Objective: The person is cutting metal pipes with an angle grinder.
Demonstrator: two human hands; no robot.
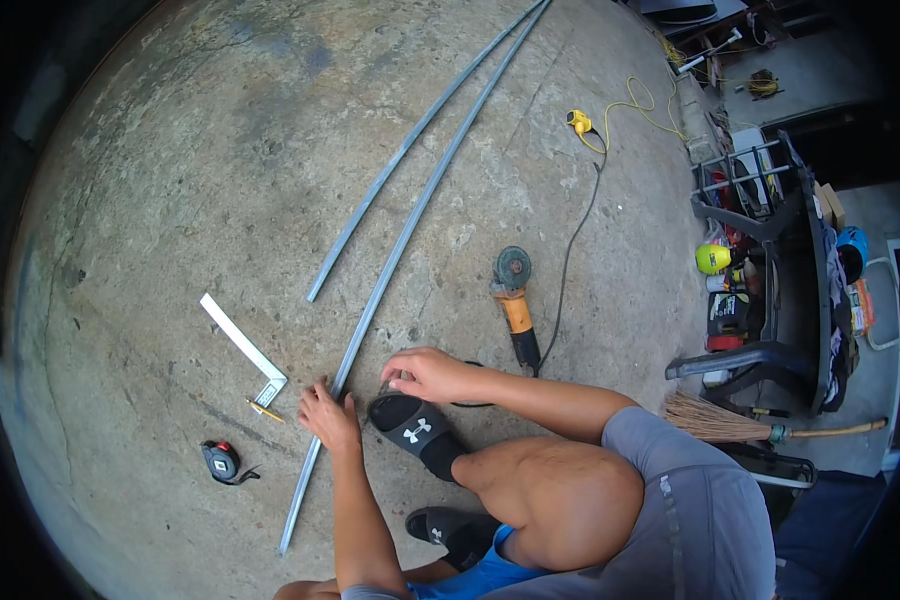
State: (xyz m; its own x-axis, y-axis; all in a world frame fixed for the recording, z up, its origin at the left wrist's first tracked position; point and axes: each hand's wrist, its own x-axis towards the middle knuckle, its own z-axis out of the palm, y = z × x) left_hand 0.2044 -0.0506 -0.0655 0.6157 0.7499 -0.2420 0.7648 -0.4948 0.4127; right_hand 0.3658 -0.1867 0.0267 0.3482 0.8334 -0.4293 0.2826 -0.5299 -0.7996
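Observation:
A long, thin grey metal channel (397, 250) slants across the concrete floor, from near my feet to the far edge. My left hand (332, 418) is closed over its near part, fingers on one side and thumb on the other. Just above the black sandal on my foot, my right hand (428, 374) hovers with fingers loosely bent and apart; nothing shows in it. Left of my left hand lie a metal square (245, 345) and a yellow pencil (266, 409). A black and red tape measure (222, 461) sits closer to me.
A second metal channel (390, 172) lies alongside the first. To the right rests an orange angle grinder (515, 308), its cord running to a yellow connector (579, 122). Along the right side stand a black chair (745, 355) with items on it and a straw broom (715, 420).

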